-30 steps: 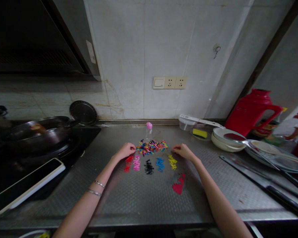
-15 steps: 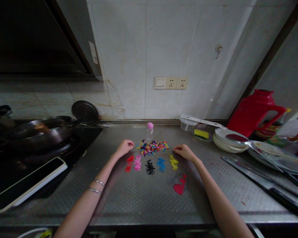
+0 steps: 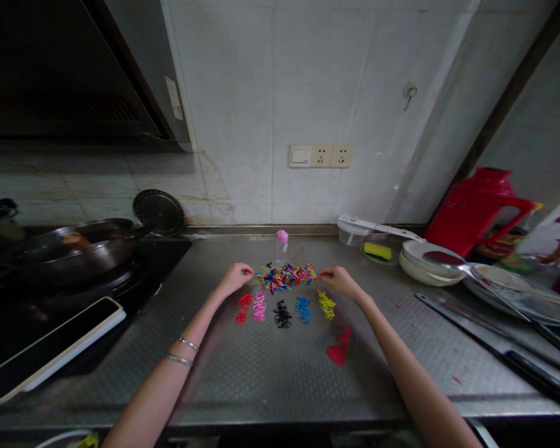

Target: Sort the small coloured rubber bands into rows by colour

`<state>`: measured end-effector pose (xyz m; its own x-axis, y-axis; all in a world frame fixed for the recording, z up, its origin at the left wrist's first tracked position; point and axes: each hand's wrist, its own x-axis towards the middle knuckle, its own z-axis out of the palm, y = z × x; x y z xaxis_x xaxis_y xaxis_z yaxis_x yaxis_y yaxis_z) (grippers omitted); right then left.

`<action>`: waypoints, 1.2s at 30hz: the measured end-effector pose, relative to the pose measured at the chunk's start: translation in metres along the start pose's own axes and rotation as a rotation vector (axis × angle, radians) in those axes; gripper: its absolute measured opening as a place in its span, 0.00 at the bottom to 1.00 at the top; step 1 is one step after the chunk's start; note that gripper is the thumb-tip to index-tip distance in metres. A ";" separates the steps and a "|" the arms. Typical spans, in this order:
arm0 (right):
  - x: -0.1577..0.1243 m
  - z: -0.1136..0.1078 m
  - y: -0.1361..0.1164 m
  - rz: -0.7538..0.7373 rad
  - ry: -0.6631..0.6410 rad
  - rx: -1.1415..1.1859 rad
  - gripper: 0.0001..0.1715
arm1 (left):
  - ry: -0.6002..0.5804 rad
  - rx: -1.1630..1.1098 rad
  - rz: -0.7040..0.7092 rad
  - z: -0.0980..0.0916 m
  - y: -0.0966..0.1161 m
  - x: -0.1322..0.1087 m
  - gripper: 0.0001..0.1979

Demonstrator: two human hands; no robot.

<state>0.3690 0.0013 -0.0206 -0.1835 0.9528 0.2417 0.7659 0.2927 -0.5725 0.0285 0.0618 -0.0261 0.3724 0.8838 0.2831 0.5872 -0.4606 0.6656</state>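
Observation:
A mixed heap of small coloured elastic bands [image 3: 285, 275] lies on the steel counter [image 3: 270, 367]. In front of it sit sorted little piles: red [image 3: 242, 307], pink [image 3: 259, 306], black [image 3: 282, 313], blue [image 3: 302, 308] and yellow [image 3: 326, 304]. My left hand [image 3: 236, 276] pinches at the heap's left edge, fingers closed on something too small to name. My right hand [image 3: 338, 278] pinches at the heap's right edge in the same way. A small bottle with a pink cap [image 3: 281, 245] stands behind the heap.
A red patch [image 3: 338, 351] marks the counter near my right forearm. Left: a stove with a dark pan [image 3: 70, 249] and a phone [image 3: 51, 348]. Right: stacked plates [image 3: 424, 261], a yellow sponge [image 3: 377, 251], a red thermos jug [image 3: 480, 208], long utensils [image 3: 494, 342].
My right hand has moved up and left from beside the yellow pile to the heap's right edge. My left hand stays pinched at the heap's left edge.

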 end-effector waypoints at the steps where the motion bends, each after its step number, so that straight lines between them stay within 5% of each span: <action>1: 0.004 0.001 -0.009 -0.036 -0.013 -0.013 0.16 | 0.000 -0.009 0.004 0.000 0.001 0.000 0.09; 8: 0.034 0.028 -0.077 -0.321 -0.056 -0.064 0.17 | -0.003 -0.023 0.068 0.009 0.006 0.000 0.09; 13: 0.052 0.055 -0.099 -0.393 -0.151 -0.081 0.17 | -0.008 -0.002 0.086 0.012 0.013 -0.001 0.09; 36: 0.066 0.086 -0.090 -0.365 -0.144 -0.013 0.09 | -0.015 0.040 0.105 0.012 0.026 -0.005 0.09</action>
<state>0.2355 0.0451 -0.0205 -0.5291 0.7883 0.3142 0.6422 0.6140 -0.4589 0.0503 0.0449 -0.0181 0.4442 0.8294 0.3389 0.5728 -0.5537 0.6043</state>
